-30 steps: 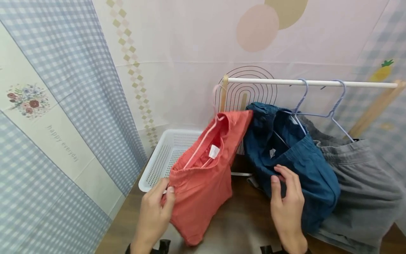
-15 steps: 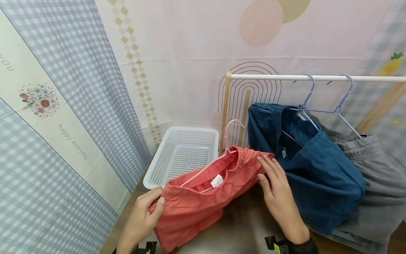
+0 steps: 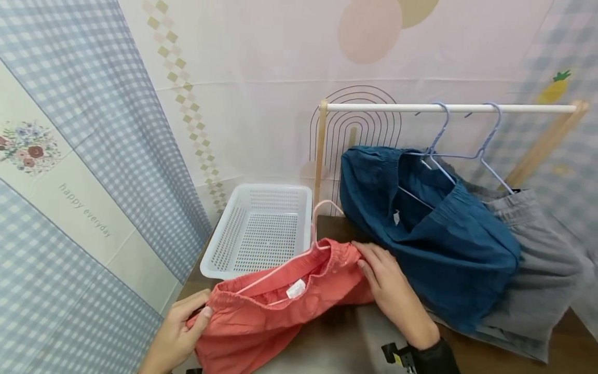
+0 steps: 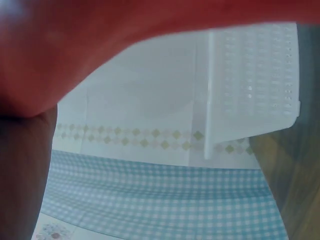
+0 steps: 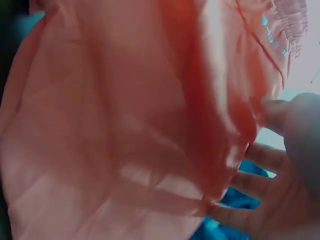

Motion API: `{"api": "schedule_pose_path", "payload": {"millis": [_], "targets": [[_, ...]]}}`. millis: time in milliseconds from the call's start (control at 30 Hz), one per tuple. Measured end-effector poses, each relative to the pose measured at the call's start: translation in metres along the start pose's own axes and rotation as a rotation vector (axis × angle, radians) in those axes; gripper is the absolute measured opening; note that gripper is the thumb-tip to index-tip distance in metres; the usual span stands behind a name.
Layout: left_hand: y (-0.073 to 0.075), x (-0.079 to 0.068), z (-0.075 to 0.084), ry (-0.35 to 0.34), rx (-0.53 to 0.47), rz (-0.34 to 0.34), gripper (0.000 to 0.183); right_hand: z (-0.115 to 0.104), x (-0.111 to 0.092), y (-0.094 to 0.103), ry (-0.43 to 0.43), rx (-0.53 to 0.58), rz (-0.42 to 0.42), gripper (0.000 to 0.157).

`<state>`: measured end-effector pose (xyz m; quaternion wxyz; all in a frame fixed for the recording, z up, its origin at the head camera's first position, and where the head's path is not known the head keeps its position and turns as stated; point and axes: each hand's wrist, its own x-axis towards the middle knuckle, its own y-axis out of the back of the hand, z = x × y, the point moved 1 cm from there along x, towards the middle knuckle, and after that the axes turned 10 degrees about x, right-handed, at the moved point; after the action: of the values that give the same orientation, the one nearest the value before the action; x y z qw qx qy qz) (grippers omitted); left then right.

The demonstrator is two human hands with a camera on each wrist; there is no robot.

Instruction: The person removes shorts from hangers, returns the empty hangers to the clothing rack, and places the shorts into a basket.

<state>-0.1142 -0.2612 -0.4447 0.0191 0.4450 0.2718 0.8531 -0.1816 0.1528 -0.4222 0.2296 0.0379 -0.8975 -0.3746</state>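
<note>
Coral shorts (image 3: 252, 327) with a stretchy waistband and a white tag hang on a pink hanger (image 3: 314, 223), which pokes through the open waist. At the left end of the waistband, my left hand (image 3: 177, 332) pinches the cloth. My right hand (image 3: 394, 288) holds the other end between thumb and fingers. In the right wrist view small pale print shows near the waistband of the coral shorts (image 5: 110, 125), and the right hand (image 5: 270, 200) is at their edge. Coral cloth (image 4: 100, 45) covers the top of the left wrist view, hiding the left fingertips.
A white perforated basket (image 3: 223, 244) stands behind the coral shorts on the brown table (image 3: 334, 332). To the right, a rack with a white rod (image 3: 374, 108) bears blue shorts (image 3: 448, 259) and grey shorts (image 3: 546, 265) on bluish hangers (image 3: 439, 135).
The coral shorts and their hanger have moved down, away from the rack's left post. My right hand has gone from beside the blue shorts to the right end of the coral waistband.
</note>
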Motion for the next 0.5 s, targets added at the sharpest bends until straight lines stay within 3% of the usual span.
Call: {"api": "schedule_pose_path", "payload": {"millis": [133,233,367,500], "targets": [[-0.003,0.000,-0.002,0.001,-0.048,-0.068,0.045,0.003,-0.023,-0.001,-0.008,0.006,0.113,0.018],[-0.006,0.004,-0.001,0.066,-0.018,-0.116,0.043,0.004,-0.039,0.003,-0.017,0.014,0.177,0.018],[-0.011,0.010,0.002,0.157,0.125,-0.164,0.038,0.004,-0.051,0.011,-0.012,0.020,0.216,0.022],[-0.023,0.016,0.005,0.185,0.298,-0.161,0.034,-0.001,-0.061,0.019,-0.034,0.004,0.230,0.022]]}}
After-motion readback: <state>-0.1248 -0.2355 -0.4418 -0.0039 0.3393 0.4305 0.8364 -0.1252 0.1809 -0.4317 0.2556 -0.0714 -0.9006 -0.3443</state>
